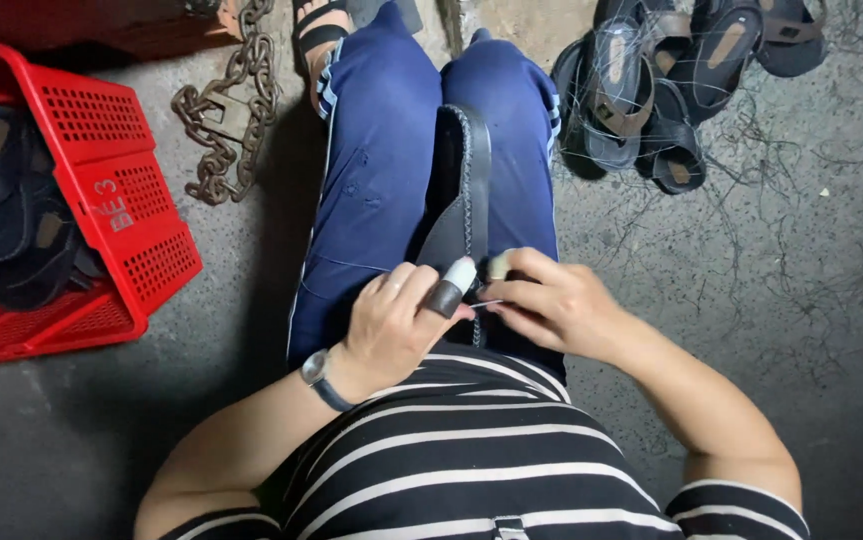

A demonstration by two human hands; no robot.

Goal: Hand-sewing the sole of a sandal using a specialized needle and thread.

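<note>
A black sandal sole [464,190] with stitching along its edge stands on its side between my knees, on my blue trousers. My left hand [401,315] rests against its near end, the forefinger wrapped in black and white tape, a watch on the wrist. My right hand [546,300] sits on the other side of the sole's near end, fingers pinched on a thin needle [488,303] that points toward the left hand. Thread is too fine to make out.
A red plastic crate [101,170] with dark sandals stands on the left. A rusty chain [231,110] lies on the concrete floor beside it. A pile of black and brown sandals [651,90] lies at the upper right, amid loose threads on the floor.
</note>
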